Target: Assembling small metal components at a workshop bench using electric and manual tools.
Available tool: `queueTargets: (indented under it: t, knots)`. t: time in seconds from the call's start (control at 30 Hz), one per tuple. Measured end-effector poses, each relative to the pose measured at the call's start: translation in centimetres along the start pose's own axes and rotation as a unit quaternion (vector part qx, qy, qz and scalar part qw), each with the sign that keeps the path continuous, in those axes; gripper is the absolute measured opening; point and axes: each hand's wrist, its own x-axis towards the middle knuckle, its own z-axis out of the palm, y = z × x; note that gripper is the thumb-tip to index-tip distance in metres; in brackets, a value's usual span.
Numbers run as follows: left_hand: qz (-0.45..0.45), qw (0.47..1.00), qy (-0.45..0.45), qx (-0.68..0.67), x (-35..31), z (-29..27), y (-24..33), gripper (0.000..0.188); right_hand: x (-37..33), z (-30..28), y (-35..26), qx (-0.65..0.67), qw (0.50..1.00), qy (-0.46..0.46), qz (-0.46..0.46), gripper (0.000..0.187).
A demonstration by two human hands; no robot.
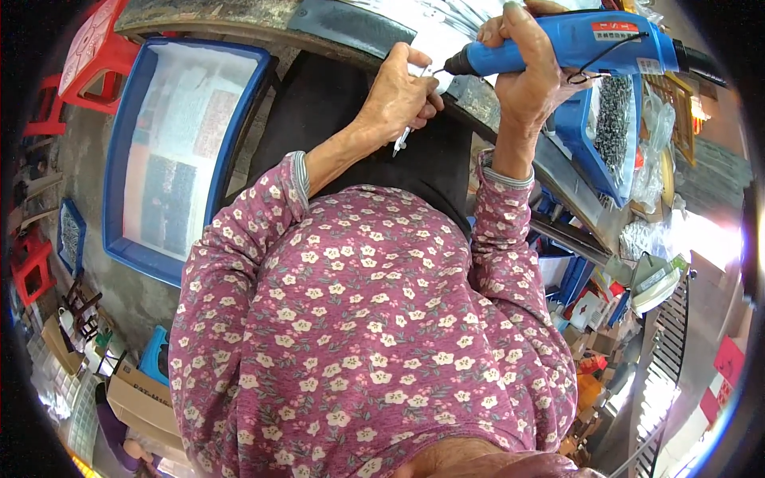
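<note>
My right hand is wrapped around a blue electric screwdriver with a black nose and a black cable at its back end. The tool lies nearly level and its bit points left. In my left hand is a slim white and silvery part, pinched between the fingers, with its lower end sticking out beneath them. The bit meets or almost meets the upper end of that part; my fingers hide the exact contact. Both hands are at the edge of a worn workbench, where thin pale strips lie in a pile.
A large blue-rimmed tray stands on the left, its bottom lined with pale sheets. Red stools are beyond it. On the right, a blue bin holds many small dark pieces, near clear plastic bags. A cardboard box sits at lower left.
</note>
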Motion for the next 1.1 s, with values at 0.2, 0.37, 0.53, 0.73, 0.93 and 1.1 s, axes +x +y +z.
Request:
queueTargets:
  t: [0.2, 0.37, 0.53, 0.73, 0.93, 1.1]
  knots:
    - [0.010, 1.000, 0.009, 0.009, 0.0, 0.3, 0.1, 0.026, 0.0, 0.3, 3.1, 0.400, 0.915, -0.048, -0.011, 0.022]
    - [-0.003, 0.999, 0.039, 0.036, 0.1, 0.6, 0.1, 0.025, -0.2, 0.2, 0.9, -0.046, 0.999, 0.003, 0.011, 0.023]
    - [-0.001, 0.999, 0.028, 0.032, 0.1, 0.3, -0.2, 0.024, -0.4, 0.3, 0.5, -0.025, 1.000, 0.009, 0.004, 0.022]
    - [-0.003, 1.000, 0.017, 0.022, 0.0, 0.4, 0.0, 0.025, -0.1, 0.4, -0.1, -0.045, 0.998, -0.021, -0.026, 0.023]
    - [0.004, 0.999, 0.028, 0.028, -0.1, 0.2, 0.0, 0.024, 0.0, 1.0, -0.8, -0.202, 0.977, 0.041, 0.054, 0.027]
    - [0.008, 0.999, 0.023, 0.021, -0.1, 0.3, 0.0, 0.022, -0.1, 0.7, -0.7, -0.029, 1.000, -0.001, 0.000, 0.026]
